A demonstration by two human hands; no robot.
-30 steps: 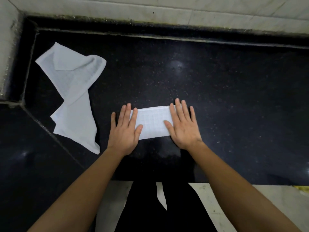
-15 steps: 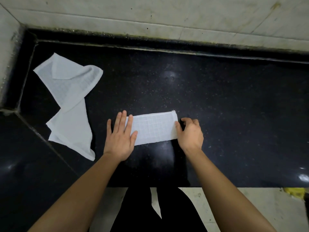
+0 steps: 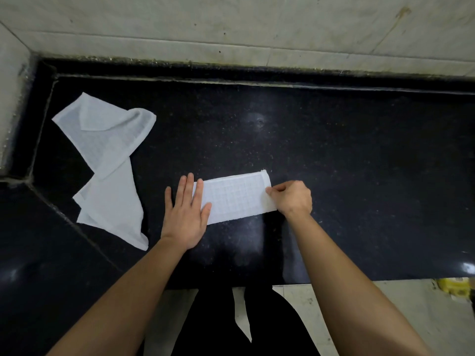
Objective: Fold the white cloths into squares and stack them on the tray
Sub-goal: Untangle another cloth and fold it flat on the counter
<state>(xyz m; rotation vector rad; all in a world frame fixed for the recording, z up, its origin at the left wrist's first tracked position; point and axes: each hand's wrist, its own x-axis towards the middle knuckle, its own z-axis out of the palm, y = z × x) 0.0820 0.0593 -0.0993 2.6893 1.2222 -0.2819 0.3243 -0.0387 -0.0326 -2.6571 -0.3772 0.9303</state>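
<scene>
Fingers (image 3: pixel 270 191) of your right hand (image 3: pixel 293 197) are pinched narrow on the right short edge of the folded cloth (image 3: pixel 236 199), thumb and forefinger closed on the fabric near its upper corner, rest of the hand curled. Left hand (image 3: pixel 186 214) is the opposite: flat, fingers spread wide, palm down, fingertips overlapping the left end of the strip with the heel of the hand on the black countertop (image 3: pixel 334 163)

Reads as anchor plus mover. Left hand pins that end so the strip won't slide on the polished stone; right hand has the free end, likely to carry it over to the left and halve the long rectangle into a square. Cloth lies flat just in front of you, long axis left to right, slightly tilted, right end further from you

Second cloth (image 3: pixel 108 160) sits loose and crumpled well to the left, near the corner where the counter meets the tiled wall (image 3: pixel 231 27), unfolded. Probably parked there to keep the work area free

No tray visible, so stacking spot is unknown. By my judgement you're early: one cloth mid-fold, one untouched

Watch edge alignment when the flap lands; thin weave may skew
</scene>
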